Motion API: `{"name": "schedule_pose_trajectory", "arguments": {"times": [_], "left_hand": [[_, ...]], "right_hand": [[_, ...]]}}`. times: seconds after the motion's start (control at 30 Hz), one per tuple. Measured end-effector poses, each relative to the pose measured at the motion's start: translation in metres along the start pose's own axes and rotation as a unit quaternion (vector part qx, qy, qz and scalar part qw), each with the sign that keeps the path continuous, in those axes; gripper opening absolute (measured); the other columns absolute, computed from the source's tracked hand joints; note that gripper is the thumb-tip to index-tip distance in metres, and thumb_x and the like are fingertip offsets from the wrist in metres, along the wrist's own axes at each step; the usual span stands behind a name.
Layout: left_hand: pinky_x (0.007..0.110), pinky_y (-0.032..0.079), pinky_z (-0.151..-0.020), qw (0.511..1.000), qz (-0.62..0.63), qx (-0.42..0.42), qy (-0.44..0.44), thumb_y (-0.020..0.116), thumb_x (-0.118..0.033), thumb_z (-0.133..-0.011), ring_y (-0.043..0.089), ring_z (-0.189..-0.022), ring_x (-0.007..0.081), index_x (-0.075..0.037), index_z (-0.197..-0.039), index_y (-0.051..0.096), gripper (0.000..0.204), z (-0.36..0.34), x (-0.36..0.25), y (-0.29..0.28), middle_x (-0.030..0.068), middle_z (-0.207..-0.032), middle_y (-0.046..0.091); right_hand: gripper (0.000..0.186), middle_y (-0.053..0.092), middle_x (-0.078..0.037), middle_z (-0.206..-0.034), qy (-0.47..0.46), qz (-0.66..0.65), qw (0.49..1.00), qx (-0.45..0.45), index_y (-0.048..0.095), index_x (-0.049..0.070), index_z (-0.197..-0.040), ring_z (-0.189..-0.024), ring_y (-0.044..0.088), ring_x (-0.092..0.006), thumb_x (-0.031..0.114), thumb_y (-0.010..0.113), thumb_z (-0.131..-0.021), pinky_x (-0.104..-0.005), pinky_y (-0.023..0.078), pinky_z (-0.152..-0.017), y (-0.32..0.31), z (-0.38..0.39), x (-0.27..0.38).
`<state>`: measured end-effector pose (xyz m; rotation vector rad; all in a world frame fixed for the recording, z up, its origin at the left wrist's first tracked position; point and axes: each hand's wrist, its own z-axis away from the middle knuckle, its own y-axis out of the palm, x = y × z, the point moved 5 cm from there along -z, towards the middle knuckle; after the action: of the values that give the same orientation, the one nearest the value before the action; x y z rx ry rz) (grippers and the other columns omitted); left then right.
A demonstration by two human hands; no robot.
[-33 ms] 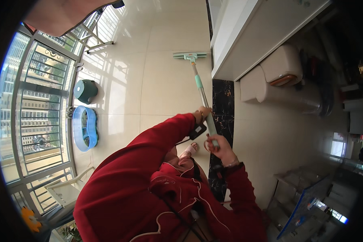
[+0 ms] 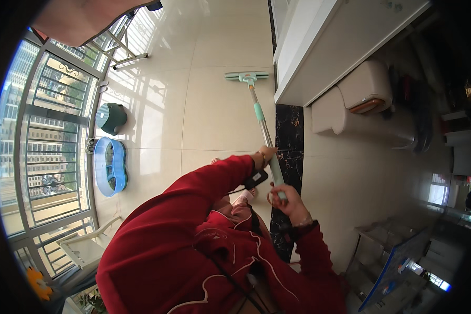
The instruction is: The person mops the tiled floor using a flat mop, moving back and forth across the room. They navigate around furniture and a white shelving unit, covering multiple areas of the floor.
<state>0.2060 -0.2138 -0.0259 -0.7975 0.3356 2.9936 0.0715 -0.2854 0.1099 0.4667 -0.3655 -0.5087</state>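
Note:
A mop (image 2: 260, 112) with a silver pole and mint-green grips slants away from me across the tiled floor. Its wide, flat green head (image 2: 247, 76) is on the beige tiles ahead, just left of the white cabinet. My left hand (image 2: 267, 155) is wrapped round the pole about midway down. Lower, near the handle's end, my right hand (image 2: 289, 201) is closed on the pale green grip. Red sleeves cover both arms, and a small black device sits at my left wrist. One of my feet shows beneath, partly hidden by my arm.
Left, beside the barred window, are a dark green stool (image 2: 111, 118) and a blue plastic tub (image 2: 110, 166). A metal-legged stand (image 2: 121, 52) is at the far left. On the right stand a white cabinet (image 2: 319, 57), a black marble strip (image 2: 289, 128) and a beige padded seat (image 2: 363, 89).
The mop and both my hands have shifted slightly toward me. Both hands keep their hold on the pole, and toes now show by my left sleeve.

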Motion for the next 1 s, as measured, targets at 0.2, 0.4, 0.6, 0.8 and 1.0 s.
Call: {"name": "schedule_pose_trajectory", "arguments": {"times": [0.2, 0.4, 0.6, 0.8, 1.0], "left_hand": [[0.035, 0.051, -0.057, 0.985, -0.108, 0.052, -0.123, 0.053, -0.022, -0.077, 0.061, -0.066, 0.0255, 0.004, -0.090, 0.053, 0.029, 0.095, 0.125, 0.044, 0.0121, -0.072, 0.059], [0.040, 0.051, -0.049, 0.987, -0.126, 0.038, -0.097, 0.048, -0.021, -0.079, 0.062, -0.060, 0.0274, 0.004, -0.094, 0.049, 0.030, 0.063, 0.101, 0.033, 0.0156, -0.075, 0.059], [0.034, 0.050, -0.047, 0.995, 0.080, -0.051, 0.003, 0.058, -0.015, -0.076, 0.058, -0.055, 0.0235, 0.008, -0.084, 0.050, 0.025, 0.001, 0.008, -0.025, 0.0139, -0.067, 0.056], [0.032, 0.046, -0.047, 0.997, 0.064, -0.026, 0.021, 0.055, -0.013, -0.077, 0.053, -0.052, 0.0207, 0.006, -0.083, 0.047, 0.021, 0.017, -0.015, -0.036, 0.0098, -0.064, 0.052], [0.043, 0.051, -0.063, 0.967, 0.181, 0.146, -0.105, 0.056, -0.002, -0.072, 0.056, -0.068, 0.0278, 0.003, -0.087, 0.043, 0.020, 0.121, 0.046, 0.027, 0.0149, -0.076, 0.051]], "right_hand": [[0.026, 0.052, -0.006, -0.080, -0.253, 0.356, 0.899, 0.028, 0.048, 0.003, -0.100, -0.069, 0.051, -0.0124, -0.001, 0.053, -0.075, -0.0233, 0.044, -0.063, -0.018, 0.144, -0.070], [0.011, 0.045, -0.003, -0.055, 0.086, 0.022, 0.993, -0.081, 0.048, 0.009, -0.084, -0.042, 0.041, -0.0124, 0.013, 0.055, -0.076, -0.0217, 0.034, -0.038, -0.037, 0.092, -0.078], [0.017, 0.039, 0.000, -0.050, 0.070, -0.009, 0.996, -0.053, 0.043, 0.009, -0.065, -0.038, 0.036, -0.0093, 0.016, 0.052, -0.077, -0.0190, 0.026, -0.034, 0.000, -0.046, -0.021], [0.009, 0.042, -0.003, -0.059, 0.027, 0.008, 0.999, 0.031, 0.043, 0.005, -0.074, -0.043, 0.037, -0.0091, 0.011, 0.049, -0.075, -0.0183, 0.027, -0.035, 0.039, -0.044, -0.007], [0.013, 0.044, -0.003, -0.055, 0.063, -0.014, 0.997, 0.047, 0.041, 0.003, -0.082, -0.039, 0.039, -0.0104, 0.008, 0.048, -0.072, -0.0203, 0.030, -0.036, 0.016, 0.089, -0.038]]}}
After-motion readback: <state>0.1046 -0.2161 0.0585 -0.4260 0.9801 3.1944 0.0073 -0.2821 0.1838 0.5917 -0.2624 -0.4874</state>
